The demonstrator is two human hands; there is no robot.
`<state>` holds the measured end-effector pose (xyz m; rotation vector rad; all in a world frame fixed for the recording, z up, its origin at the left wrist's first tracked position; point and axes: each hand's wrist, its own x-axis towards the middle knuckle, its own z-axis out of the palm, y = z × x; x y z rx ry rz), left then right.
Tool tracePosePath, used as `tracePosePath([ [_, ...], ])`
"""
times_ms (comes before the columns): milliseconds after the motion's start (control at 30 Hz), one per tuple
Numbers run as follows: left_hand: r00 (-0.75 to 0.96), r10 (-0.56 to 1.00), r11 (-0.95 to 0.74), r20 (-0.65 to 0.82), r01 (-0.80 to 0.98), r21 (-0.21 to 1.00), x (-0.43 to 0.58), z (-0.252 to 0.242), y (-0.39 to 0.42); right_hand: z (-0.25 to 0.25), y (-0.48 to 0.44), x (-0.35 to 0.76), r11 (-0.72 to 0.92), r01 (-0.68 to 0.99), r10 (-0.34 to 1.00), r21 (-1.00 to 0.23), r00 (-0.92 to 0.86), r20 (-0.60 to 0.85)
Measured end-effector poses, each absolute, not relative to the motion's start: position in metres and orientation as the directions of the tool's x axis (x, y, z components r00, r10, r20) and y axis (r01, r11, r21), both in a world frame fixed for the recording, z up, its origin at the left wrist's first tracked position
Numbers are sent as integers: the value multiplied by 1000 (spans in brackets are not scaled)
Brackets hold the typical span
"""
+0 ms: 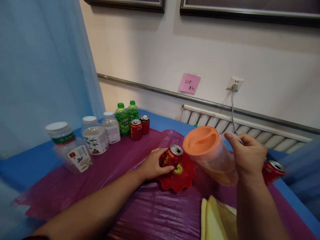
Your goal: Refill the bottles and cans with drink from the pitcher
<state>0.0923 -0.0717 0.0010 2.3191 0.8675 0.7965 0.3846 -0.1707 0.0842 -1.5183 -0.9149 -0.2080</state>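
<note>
My left hand is wrapped around a red drink can whose top is opened. The can stands on a red scalloped plate with a yellow emblem. My right hand grips the handle of a clear plastic pitcher with an orange lid. Tilted toward the can, the pitcher has its lid edge close beside the can's top. Some pale liquid shows inside it. Whether any liquid is flowing out I cannot see.
Purple plastic sheeting covers part of the blue table. Clear jars, green bottles and red cans line the left. Another red can stands right, behind my forearm. A folded yellow cloth lies in front. A radiator runs along the wall.
</note>
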Motion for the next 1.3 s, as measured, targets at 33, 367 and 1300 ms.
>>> tracePosePath([
  [33, 616, 712, -649, 336, 396, 649, 92, 1, -72, 85, -171, 383, 85, 657, 417, -749, 659, 626],
  [367, 624, 717, -632, 309, 396, 666, 93, -5, -71, 84, -174, 378, -20, 725, 439, -689, 625, 645],
  [1300, 645, 709, -642, 284, 424, 639, 92, -10, -72, 82, -179, 370, -99, 773, 460, -627, 594, 660],
])
